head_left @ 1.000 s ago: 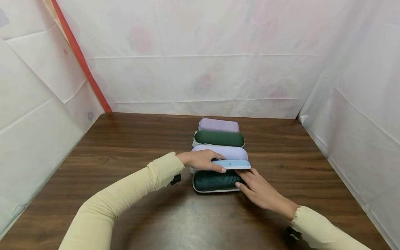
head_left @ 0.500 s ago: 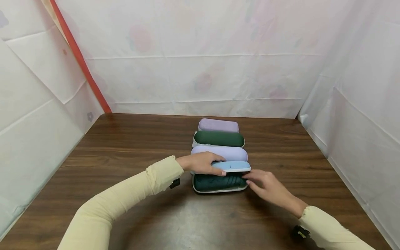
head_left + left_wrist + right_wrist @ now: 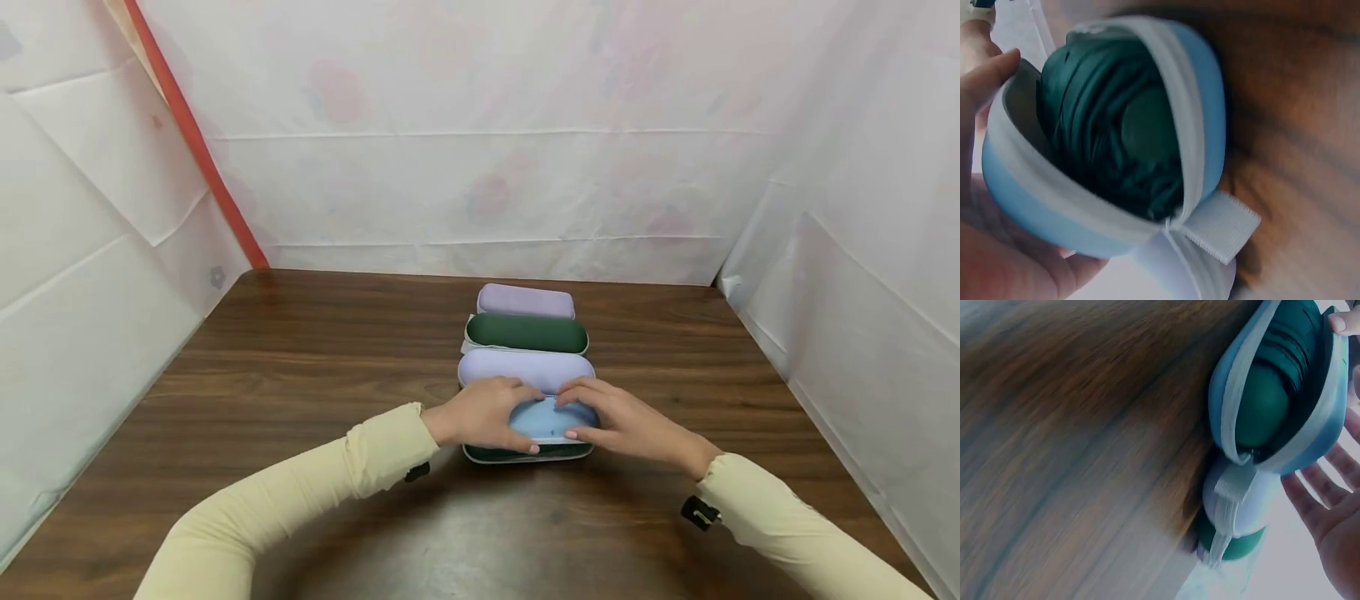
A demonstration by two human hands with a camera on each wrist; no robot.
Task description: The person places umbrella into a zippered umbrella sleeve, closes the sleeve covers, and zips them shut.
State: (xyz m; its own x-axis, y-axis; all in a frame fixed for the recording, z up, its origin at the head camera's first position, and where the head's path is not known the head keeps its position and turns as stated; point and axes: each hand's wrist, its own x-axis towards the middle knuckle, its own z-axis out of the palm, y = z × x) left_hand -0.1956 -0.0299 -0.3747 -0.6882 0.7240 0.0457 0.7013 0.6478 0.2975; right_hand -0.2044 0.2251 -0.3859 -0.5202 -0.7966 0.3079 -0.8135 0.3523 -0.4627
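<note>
A light blue zip case (image 3: 553, 414) lies at the near end of a row of cases, its lid partly lowered. Inside is a dark green, pleated fabric bundle with a smooth round end, like a folded compact umbrella (image 3: 1110, 125). My left hand (image 3: 486, 412) holds the left part of the lid, thumb on the front rim and fingers over the back. At the lid's right end, my right hand (image 3: 630, 421) holds it likewise, thumb at the front edge. A gap shows between the zip rims in both wrist views. A pale fabric tab (image 3: 1222, 226) sits at the hinge end.
Behind the blue case lie a lavender case (image 3: 525, 367), a dark green case (image 3: 527, 332) and a mauve case (image 3: 525, 300), close together. Brown wooden table (image 3: 337, 333) surrounds them. White patterned sheets (image 3: 480, 192) hang at the back and sides.
The blue lid has swung down toward the front, covering more of the dark green bundle. My right hand has moved from the bundle's right end up onto the lid. My left hand came down with the lid.
</note>
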